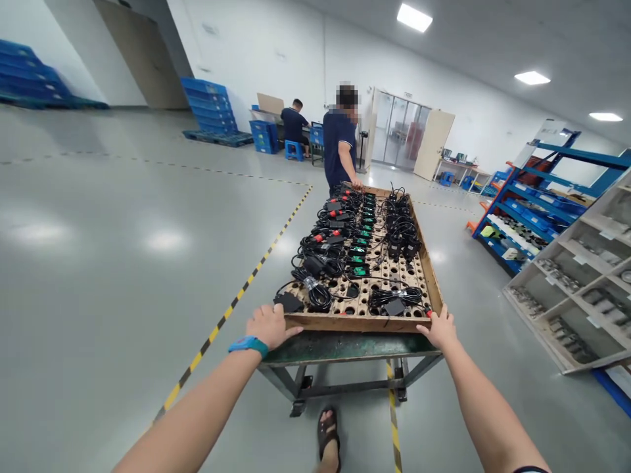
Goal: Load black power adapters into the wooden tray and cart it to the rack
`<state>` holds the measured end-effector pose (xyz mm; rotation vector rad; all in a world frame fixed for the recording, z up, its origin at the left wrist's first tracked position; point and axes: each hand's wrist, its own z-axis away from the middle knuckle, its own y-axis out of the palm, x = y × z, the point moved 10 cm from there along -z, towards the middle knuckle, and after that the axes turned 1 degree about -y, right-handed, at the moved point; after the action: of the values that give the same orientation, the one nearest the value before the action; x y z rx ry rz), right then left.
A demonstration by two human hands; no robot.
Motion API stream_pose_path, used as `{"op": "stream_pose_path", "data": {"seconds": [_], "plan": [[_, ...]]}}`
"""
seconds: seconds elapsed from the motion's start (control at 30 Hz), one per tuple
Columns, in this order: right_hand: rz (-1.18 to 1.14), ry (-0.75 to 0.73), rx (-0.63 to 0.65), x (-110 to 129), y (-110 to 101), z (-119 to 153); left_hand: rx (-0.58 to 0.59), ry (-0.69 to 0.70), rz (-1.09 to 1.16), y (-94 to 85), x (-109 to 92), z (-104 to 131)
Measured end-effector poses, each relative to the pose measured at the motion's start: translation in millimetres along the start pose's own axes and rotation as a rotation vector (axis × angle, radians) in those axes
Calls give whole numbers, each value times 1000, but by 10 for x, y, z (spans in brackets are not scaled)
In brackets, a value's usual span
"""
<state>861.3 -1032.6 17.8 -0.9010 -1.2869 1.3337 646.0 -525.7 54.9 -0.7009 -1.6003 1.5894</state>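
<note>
My left hand (269, 327) grips the near left corner of a long wooden tray (355, 324), thumb along its front wall; a blue-green band circles that wrist. At the near right corner, my right hand (441, 330) holds the rim, fingers over the edge. Inside the tray is a board full of round holes. Black coiled cables (318, 293) with adapter-like boxes fill the left side, several with red parts. Small green circuit boards (359, 270) in black housings run down the middle. More black cables (401, 226) lie along the right. Under the tray is a green-topped metal cart (345, 348).
A co-worker (340, 148) stands at the tray's far end, a hand on its rim. Another person (294, 125) sits at a bench behind. Shelving (576, 289) and a blue rack (532, 197) stand right; blue pallets (210, 108) stand back left. Yellow-black tape (241, 292) marks the floor.
</note>
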Motion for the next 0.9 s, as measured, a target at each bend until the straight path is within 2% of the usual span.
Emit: {"op": "stream_pose_path", "data": {"seconds": [0.1, 0.23, 0.4, 0.5, 0.67, 0.8, 0.9], "plan": [[-11, 7, 15, -33, 30, -7, 6, 23, -11, -23, -33, 40], [-52, 55, 66, -23, 94, -74, 73, 42, -32, 58, -71, 19], [-19, 81, 36, 42, -53, -95, 116, 74, -47, 62, -56, 24], [-17, 74, 9, 75, -95, -88, 104, 92, -39, 64, -43, 22], [-9, 70, 20, 95, -47, -100, 98, 50, -5, 159, -52, -34], [17, 53, 63, 90, -44, -75, 40, -30, 57, 78, -28, 3], [34, 36, 44, 47, -31, -51, -3, -30, 139, 16, -17, 76]]}}
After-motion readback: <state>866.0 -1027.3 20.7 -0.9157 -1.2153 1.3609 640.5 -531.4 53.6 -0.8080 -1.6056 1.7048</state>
